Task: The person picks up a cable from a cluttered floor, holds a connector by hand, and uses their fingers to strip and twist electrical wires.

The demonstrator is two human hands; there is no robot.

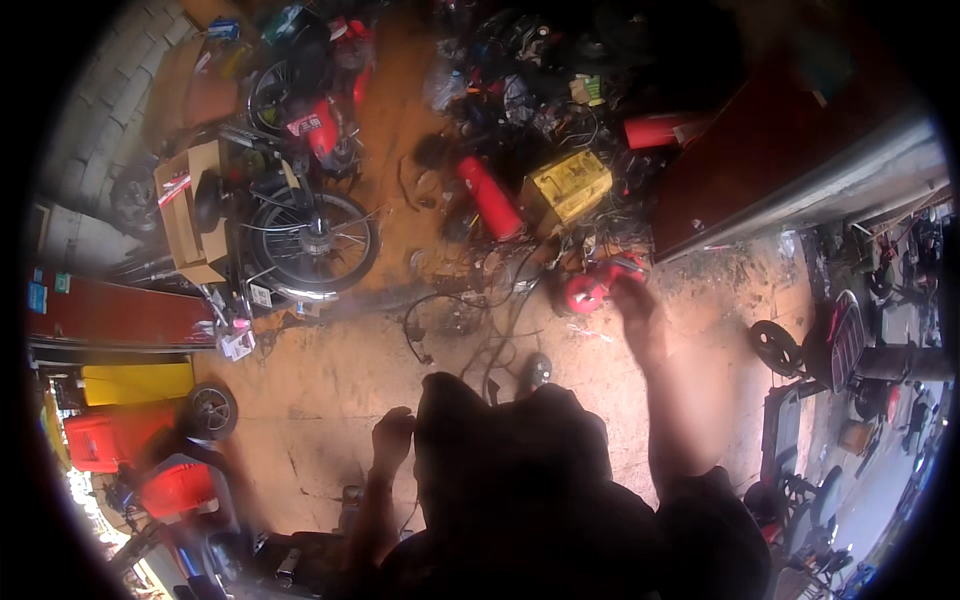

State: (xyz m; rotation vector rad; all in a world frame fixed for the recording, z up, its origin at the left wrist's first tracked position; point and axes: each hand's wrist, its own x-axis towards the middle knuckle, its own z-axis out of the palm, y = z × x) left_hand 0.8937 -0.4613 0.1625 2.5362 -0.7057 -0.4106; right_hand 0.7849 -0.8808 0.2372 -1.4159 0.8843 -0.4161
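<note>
My right hand (pixel 634 296) reaches out to a red machine with a rounded end (pixel 585 293), on the floor by the edge of the clutter. The hand overlaps the machine's right part. Blur hides whether its fingers are wrapped round it. Black cables (pixel 492 345) trail over the floor left of the machine. My left hand (pixel 393 437) hangs low over the bare floor, with no object visible at it; dark shade hides how its fingers lie. A large dark shape (pixel 510 450) fills the lower middle between my arms.
Beyond my right hand lie a yellow box (pixel 568 192), a red cylinder (pixel 490 198) and heaped dark parts. A wheel (pixel 312 245) and an open carton (pixel 192 215) are far left. A brown door (pixel 740 150) stands far right. Vehicles flank both sides, one with a wheel (pixel 208 411).
</note>
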